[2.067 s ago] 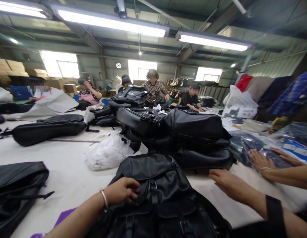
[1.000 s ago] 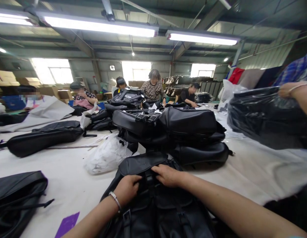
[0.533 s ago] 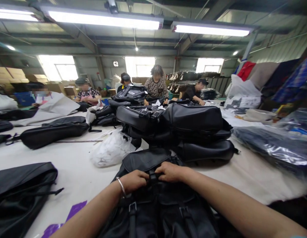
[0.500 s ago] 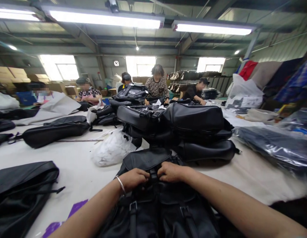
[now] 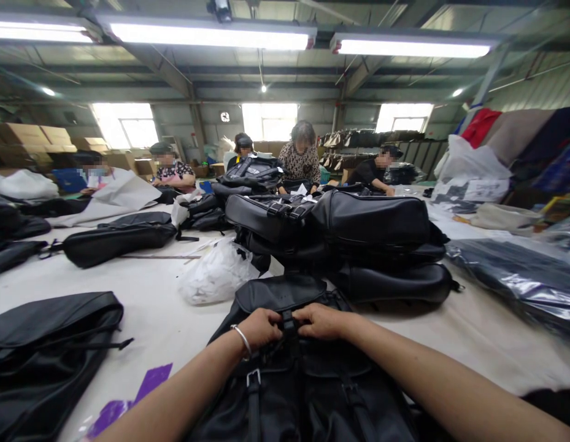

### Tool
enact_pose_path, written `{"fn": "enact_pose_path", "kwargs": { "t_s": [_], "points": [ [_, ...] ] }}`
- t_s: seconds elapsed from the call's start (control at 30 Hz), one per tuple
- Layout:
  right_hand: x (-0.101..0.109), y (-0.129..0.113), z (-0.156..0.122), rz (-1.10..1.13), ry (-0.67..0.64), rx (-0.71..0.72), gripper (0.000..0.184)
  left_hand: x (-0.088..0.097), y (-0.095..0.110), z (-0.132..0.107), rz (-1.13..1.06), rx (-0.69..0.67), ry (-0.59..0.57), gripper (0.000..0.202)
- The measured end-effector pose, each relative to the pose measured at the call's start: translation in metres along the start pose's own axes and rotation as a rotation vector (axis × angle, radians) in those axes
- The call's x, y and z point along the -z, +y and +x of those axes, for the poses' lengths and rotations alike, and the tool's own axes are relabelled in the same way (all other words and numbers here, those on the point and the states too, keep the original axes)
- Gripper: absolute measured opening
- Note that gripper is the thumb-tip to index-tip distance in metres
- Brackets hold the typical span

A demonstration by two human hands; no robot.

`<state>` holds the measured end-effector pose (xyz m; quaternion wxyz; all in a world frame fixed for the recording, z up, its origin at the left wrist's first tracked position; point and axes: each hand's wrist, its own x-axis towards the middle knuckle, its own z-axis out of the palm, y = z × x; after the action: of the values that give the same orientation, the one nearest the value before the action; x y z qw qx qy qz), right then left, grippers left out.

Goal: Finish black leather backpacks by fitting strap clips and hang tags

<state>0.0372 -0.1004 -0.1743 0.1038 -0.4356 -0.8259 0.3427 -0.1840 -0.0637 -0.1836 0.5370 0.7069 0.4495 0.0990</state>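
A black leather-look backpack (image 5: 285,380) lies in front of me with its top flap (image 5: 280,293) folded down over the front. Two front pockets carry buckled straps, with a silver buckle (image 5: 253,378) on the left one. My left hand (image 5: 261,328), with a silver bangle at the wrist, pinches the left side of the short centre strap (image 5: 289,324). From the other side, my right hand (image 5: 322,321) has curled fingers closed on the same strap at the flap's edge. The fingertips partly hide the strap's fastening.
Behind it rises a pile of black bags (image 5: 372,221). A clear bag of white pieces (image 5: 215,273) sits left of that. Another black bag (image 5: 50,350) and purple plastic (image 5: 151,383) lie at left, plastic-wrapped goods (image 5: 519,276) at right. Several people work across the table.
My left hand has moved in closer to the centre strap, and its fingers now pinch beside it. My right hand stays at the flap's edge. The whole view has shifted slightly.
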Motion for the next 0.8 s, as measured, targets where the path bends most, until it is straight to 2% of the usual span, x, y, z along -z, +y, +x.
{"fn": "enact_pose_path", "kwargs": {
  "t_s": [0.1,0.37,0.5,0.63,0.73,0.8],
  "points": [
    [-0.005,0.006,0.003,-0.075,-0.005,-0.001,0.025,-0.002,-0.001,0.004,0.004,-0.009,0.014,0.018],
    [-0.009,0.005,0.002,-0.18,-0.009,-0.011,0.028,-0.006,-0.006,0.005,-0.238,0.077,-0.07,0.009],
    [-0.01,0.005,0.0,-0.225,0.016,-0.043,0.023,0.003,-0.004,-0.005,-0.367,0.146,-0.129,0.038],
    [-0.01,0.005,-0.003,-0.28,0.06,-0.089,0.018,0.006,-0.005,-0.024,-0.423,0.191,-0.101,0.065],
    [-0.005,-0.005,-0.011,-0.321,0.105,-0.119,0.02,0.003,-0.006,-0.037,-0.444,0.225,-0.053,0.069],
    [-0.001,-0.019,-0.019,-0.351,0.148,-0.139,0.023,0.001,-0.004,-0.043,-0.458,0.252,-0.021,0.067]
  ]
}}
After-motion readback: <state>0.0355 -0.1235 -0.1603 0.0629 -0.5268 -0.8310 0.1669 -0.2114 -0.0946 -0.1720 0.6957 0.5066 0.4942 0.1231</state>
